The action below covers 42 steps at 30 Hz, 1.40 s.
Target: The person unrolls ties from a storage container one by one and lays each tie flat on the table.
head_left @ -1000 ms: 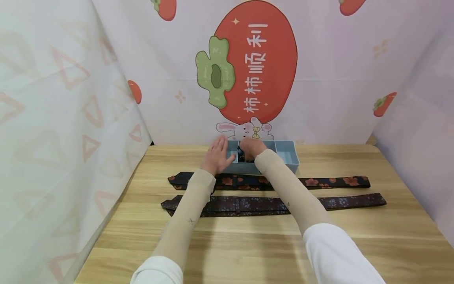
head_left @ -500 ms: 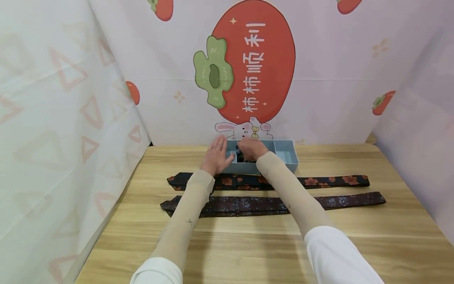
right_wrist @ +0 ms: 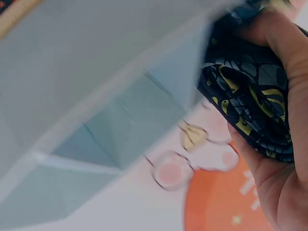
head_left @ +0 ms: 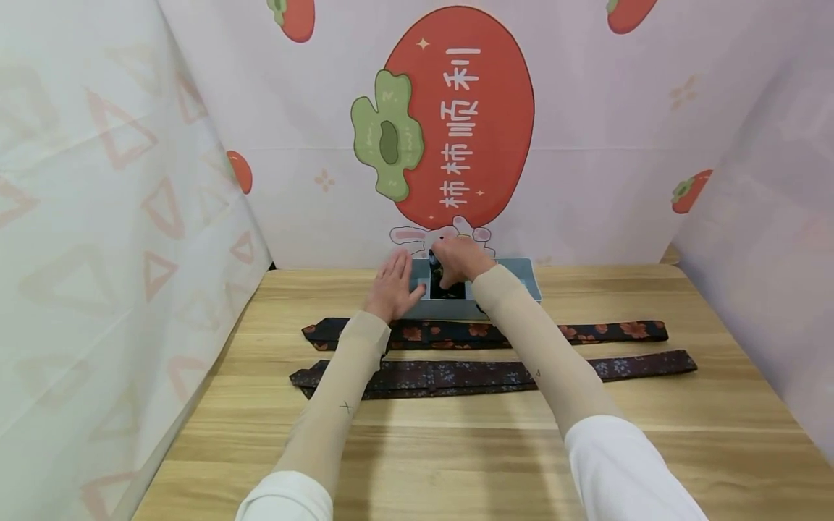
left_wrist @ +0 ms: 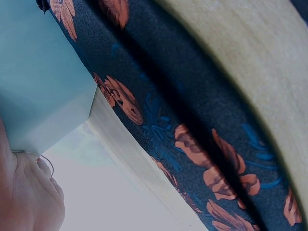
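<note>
Item: blue divided box (head_left: 443, 310), at the table's (head_left: 423, 463) back edge; position unchanged.

Item: rolled dark tie (right_wrist: 250, 101), yellow and grey pattern; at the box's second compartment from the left, upper part reaching the back rim. More of it shows than half a second ago.

Item: right hand (head_left: 464, 258), holding the roll between thumb and fingers; now higher over the box, across the printed rabbit (head_left: 439, 237), thumb visibly apart where it was tucked before.

Item: left hand (head_left: 391, 287), fingers extended, thumb spread, against the box's left end; unchanged.

Item: orange-flowered tie (head_left: 606, 331), flat before the box; unmoved.

Item: maroon tie (head_left: 456, 375), blue blossoms, flat, nearer the person; unmoved.
</note>
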### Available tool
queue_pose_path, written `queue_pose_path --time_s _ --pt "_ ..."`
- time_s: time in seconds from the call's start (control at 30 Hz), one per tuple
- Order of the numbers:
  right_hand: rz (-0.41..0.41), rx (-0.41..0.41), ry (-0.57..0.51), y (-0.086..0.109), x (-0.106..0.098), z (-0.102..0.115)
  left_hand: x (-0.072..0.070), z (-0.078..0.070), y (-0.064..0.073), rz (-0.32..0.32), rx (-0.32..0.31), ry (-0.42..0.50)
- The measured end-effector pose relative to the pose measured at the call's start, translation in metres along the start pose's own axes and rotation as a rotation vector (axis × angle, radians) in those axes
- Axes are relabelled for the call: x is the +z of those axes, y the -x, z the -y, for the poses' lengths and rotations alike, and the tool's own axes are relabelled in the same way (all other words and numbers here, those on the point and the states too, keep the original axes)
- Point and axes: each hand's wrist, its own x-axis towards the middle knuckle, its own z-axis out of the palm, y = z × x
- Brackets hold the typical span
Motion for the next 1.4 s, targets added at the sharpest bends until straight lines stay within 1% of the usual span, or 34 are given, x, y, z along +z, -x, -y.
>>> queue_pose_path --time_s 0.13,0.23,0.4,0.53,0.67,0.8,0.97,1.1,1.27,1.33,1.4 --pt "-0.019 0.009 -0.012 0.007 -0.026 0.002 0.001 -0.001 0.002 -0.008 0.0 0.008" --pt "-0.031 0.036 0.001 0.013 -0.045 0.004 0.001 -0.001 0.005 -0.02 0.0 0.016" --pt "-0.074 0.081 0.005 0.028 -0.077 0.008 0.003 -0.002 0.008 -0.016 0.003 0.019" --pt "-0.114 0.092 -0.014 0.046 -0.103 0.009 0.005 -0.002 0.008 -0.013 0.005 0.007" --pt "-0.135 0.115 -0.057 0.067 -0.127 0.012 0.007 -0.002 0.009 -0.022 0.001 -0.018" --pt "-0.15 0.149 -0.121 0.091 -0.143 0.013 0.007 -0.002 0.01 -0.022 0.008 -0.018" --pt "-0.172 0.144 -0.196 0.123 -0.153 0.016 0.006 -0.002 0.01 -0.01 0.022 -0.026" --pt "-0.189 0.12 -0.267 0.147 -0.152 0.021 0.002 -0.003 0.011 -0.004 0.021 -0.019" --pt "-0.237 0.082 -0.393 0.17 -0.139 0.032 -0.001 -0.004 0.01 0.003 0.027 -0.034" --pt "-0.232 0.086 -0.43 0.177 -0.129 0.037 -0.003 -0.003 0.009 -0.003 0.029 -0.037" --pt "-0.194 0.107 -0.468 0.182 -0.119 0.042 -0.006 -0.003 0.008 -0.013 0.027 -0.032"
